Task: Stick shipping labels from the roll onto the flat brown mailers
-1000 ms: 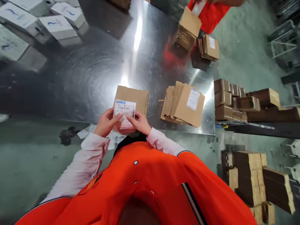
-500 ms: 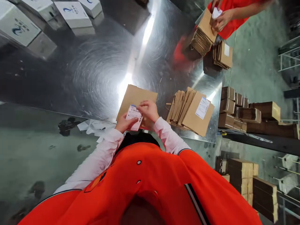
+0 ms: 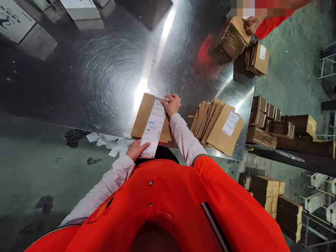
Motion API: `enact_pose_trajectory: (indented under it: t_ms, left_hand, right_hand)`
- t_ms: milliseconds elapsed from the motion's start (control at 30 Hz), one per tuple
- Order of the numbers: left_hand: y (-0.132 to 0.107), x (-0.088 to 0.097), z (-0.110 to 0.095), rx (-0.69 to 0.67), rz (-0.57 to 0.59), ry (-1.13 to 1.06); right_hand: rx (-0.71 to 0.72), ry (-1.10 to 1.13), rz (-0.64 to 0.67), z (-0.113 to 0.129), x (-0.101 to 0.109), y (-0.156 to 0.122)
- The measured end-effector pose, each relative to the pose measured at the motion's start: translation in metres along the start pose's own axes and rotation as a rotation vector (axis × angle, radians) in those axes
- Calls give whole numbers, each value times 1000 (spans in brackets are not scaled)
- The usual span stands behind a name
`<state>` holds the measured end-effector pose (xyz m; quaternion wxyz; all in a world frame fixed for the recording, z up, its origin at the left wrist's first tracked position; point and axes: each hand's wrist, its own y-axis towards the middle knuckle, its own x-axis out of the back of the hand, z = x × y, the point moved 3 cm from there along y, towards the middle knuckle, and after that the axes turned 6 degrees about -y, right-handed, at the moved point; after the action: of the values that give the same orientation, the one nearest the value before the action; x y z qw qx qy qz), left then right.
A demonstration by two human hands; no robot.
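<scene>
A long strip of printed shipping labels (image 3: 154, 127) stretches between my two hands, above flat brown cardboard (image 3: 143, 113) at the table's near edge. My left hand (image 3: 138, 149) grips the strip's lower end, thumb on top. At the far end, my right hand (image 3: 172, 104) pinches the strip's top corner with closed fingers. To the right lies a fanned stack of flat cardboard pieces (image 3: 217, 126), the top one bearing a white label (image 3: 231, 123).
The shiny metal table (image 3: 105, 77) has white boxes (image 3: 81, 10) at its far left. Across it, a co-worker's hand (image 3: 253, 25) rests on another cardboard stack (image 3: 233, 40). White paper scraps (image 3: 115, 143) lie below the near edge. Bundled cardboard (image 3: 278, 126) stands at the right.
My right hand has moved up and away from my left, and the label strip now extends full length between them. My left hand has come slightly nearer my body.
</scene>
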<state>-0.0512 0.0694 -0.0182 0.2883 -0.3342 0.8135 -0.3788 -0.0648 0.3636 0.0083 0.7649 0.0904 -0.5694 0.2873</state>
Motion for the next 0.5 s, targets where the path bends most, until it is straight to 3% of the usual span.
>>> enact_pose_trajectory:
  t_ms: [100,200,267,367,433,500]
  left_hand:
    - [-24,26,29,30,-49,101]
    - [-43,50,37,6,-131,134]
    - [-44,59,23,-44,-185,129]
    - [-27,56,-22,-168,-253,146]
    - [-8,46,-58,-297,-329,233]
    - [11,31,-90,-411,-389,349]
  right_hand:
    - [117,-122,-29,10,-1,-13]
    - [469,-232,110,28,-20,-49]
    - [660,-241,219,35,-36,-84]
    - [883,-97,366,28,-47,-137]
    - [751,34,379,9,-43,-157]
    - [370,82,258,-19,-33,-161]
